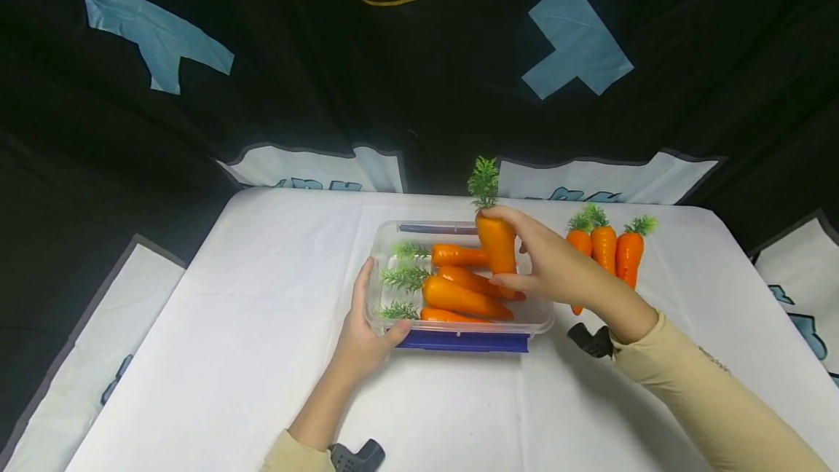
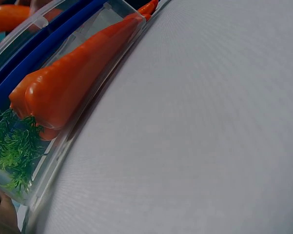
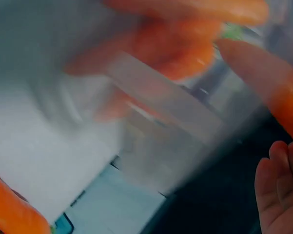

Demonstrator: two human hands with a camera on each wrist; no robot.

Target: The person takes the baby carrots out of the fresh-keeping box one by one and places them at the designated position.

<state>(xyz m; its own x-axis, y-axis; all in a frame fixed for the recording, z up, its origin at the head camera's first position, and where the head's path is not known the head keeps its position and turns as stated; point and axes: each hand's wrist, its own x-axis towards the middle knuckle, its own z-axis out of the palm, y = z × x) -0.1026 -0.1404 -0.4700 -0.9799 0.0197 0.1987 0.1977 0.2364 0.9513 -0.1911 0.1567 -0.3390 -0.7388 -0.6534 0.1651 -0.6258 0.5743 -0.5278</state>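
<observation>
A clear plastic food container (image 1: pixel 541 320) with blue side flaps stands at the middle of the table. Several orange carrots (image 1: pixel 467 297) with green tops lie in it, leaves to the left. My left hand (image 1: pixel 367 341) grips its near left corner, thumb over the front rim and fingers along the left wall. Between the thumb and fingers of my right hand (image 1: pixel 553 261), another carrot (image 1: pixel 496 239) is held upright over the container's right part, leaves up. In the right wrist view this carrot (image 3: pixel 287 97) shows at the right edge, its tip toward the carrots inside.
Right of the container, three loose carrots (image 1: pixel 604 248) lie side by side on the white tablecloth (image 1: pixel 216 355), partly behind my right forearm. A black cloth (image 1: pixel 393 93) with pale blue patches hangs behind the table.
</observation>
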